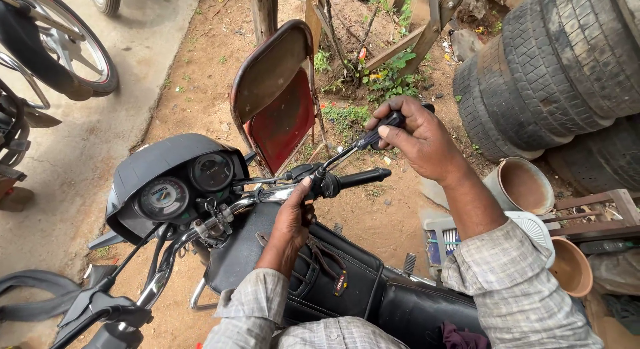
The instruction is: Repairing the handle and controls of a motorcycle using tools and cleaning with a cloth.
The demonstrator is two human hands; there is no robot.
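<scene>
Motorcycle [220, 256] fills the bottom of the view, with a black tank and a black seat. Big old tyres [553, 69] are stacked at the top right, on the dirt ground [200, 89]. A rusty red metal chair [277, 99] stands just past the bike. The round dials [183, 186] sit inside a black cover near the middle of the handlebar. A brown clay pot [523, 186] and a smaller pot [570, 266] rest on the right, near a white fan grille [533, 229].

The right hand [420, 139] is up above the right end of the handlebar. Its fingers are curled tight around the black handle of a screwdriver [370, 137]. The thin metal tip of the screwdriver points down and left to the switch box beside the black grip [357, 179].

The left hand [293, 219] rests on the handlebar just beside that switch box. Its fingers are bent around the bar, and the thumb touches the spot where the tip meets the box.
</scene>
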